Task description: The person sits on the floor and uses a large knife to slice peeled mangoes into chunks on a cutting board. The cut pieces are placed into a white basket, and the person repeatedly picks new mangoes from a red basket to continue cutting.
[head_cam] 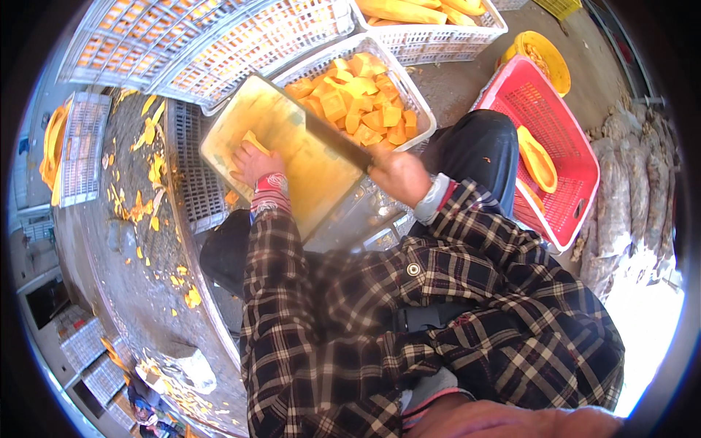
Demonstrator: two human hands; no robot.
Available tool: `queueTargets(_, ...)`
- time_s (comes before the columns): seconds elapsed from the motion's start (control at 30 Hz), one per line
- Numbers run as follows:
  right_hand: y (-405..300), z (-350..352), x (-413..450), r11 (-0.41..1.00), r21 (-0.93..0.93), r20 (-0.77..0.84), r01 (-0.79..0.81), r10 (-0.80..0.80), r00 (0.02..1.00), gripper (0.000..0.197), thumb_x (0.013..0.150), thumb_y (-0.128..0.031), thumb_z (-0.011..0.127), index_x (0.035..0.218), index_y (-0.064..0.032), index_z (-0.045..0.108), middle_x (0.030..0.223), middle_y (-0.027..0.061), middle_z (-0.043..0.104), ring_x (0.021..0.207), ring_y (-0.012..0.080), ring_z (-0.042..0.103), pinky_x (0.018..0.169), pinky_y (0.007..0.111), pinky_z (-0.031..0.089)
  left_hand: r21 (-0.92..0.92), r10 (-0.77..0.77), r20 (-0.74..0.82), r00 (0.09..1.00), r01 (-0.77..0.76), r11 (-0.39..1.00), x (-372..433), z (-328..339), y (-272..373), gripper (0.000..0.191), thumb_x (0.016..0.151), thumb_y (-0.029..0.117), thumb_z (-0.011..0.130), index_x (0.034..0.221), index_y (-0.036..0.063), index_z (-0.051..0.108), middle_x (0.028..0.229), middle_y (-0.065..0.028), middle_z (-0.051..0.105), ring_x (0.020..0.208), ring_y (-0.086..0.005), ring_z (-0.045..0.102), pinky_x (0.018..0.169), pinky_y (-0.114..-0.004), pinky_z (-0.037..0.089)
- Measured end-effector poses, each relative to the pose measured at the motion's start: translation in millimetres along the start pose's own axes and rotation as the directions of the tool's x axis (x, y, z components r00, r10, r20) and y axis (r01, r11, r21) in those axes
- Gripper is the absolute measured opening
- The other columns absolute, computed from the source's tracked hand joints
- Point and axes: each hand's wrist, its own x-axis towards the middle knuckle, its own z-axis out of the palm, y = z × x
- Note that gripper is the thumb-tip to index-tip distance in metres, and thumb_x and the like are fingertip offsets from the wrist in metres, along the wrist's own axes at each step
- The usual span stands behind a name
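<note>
My left hand (257,164) rests on a worn cutting board (312,169), its fingers on a small piece of orange pumpkin (255,141). In my right hand (402,174) is the handle of a broad-bladed knife (335,137); its blade lies across the board's far right edge. Just beyond the blade, a white plastic crate (424,117) holds many pumpkin chunks (350,101). The handle itself is hidden by my fingers.
To the right stands a red crate (575,164) with a halved pumpkin (536,159), near a yellow bucket (558,65). Large white crates (219,60) rise beyond the board. Peel scraps (141,207) litter the surface at left. A person (147,416) is far off at lower left.
</note>
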Motion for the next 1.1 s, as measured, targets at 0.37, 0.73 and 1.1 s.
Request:
queueTargets(0.37, 9.4, 8.5, 19.0, 0.996, -0.023, -0.055, -0.083, 0.082, 0.995, 0.030, 0.088, -0.014, 0.064, 0.116, -0.0041, 0.063, 0.082, 0.0302, 0.069, 0.080, 0.0503, 0.069, 0.074, 0.058, 0.056, -0.092, 0.696, -0.033, 0.717, -0.696, 0.713, -94.8, 7.0, 40.1, 0.070, 0.089, 0.018, 0.067, 0.156, 0.0112, 0.047, 0.166, -0.0122, 0.039, 0.153, -0.0332, 0.036, 0.124, -0.065, 0.025)
queueTargets(0.73, -29.5, -12.3, 19.8, 0.993, -0.070, 0.012, 0.099, -0.099, 0.995, 0.023, 0.089, -0.014, 0.063, 0.110, -0.0046, 0.063, 0.085, 0.0259, 0.070, 0.081, 0.0469, 0.070, 0.071, 0.056, 0.056, -0.483, 0.310, -0.013, 0.951, -0.277, 0.831, -98.4, 12.1, -11.6, 0.076, 0.081, 0.038, 0.086, 0.143, 0.0055, 0.057, 0.138, -0.0179, 0.063, 0.131, -0.0365, 0.057, 0.114, -0.053, 0.040)
queueTargets(1.1, -9.1, 51.3, 19.6, 0.953, -0.275, 0.306, 0.125, -0.036, 0.951, 0.015, 0.092, -0.013, 0.062, 0.104, -0.0031, 0.059, 0.077, 0.0257, 0.070, 0.073, 0.0475, 0.070, 0.070, 0.057, 0.057, -0.580, 0.195, -0.024, 0.981, -0.172, 0.796, -101.6, 24.6, -7.9, 0.070, 0.079, 0.038, 0.090, 0.132, 0.0032, 0.061, 0.120, -0.0210, 0.066, 0.112, -0.0416, 0.064, 0.094, -0.050, 0.054)
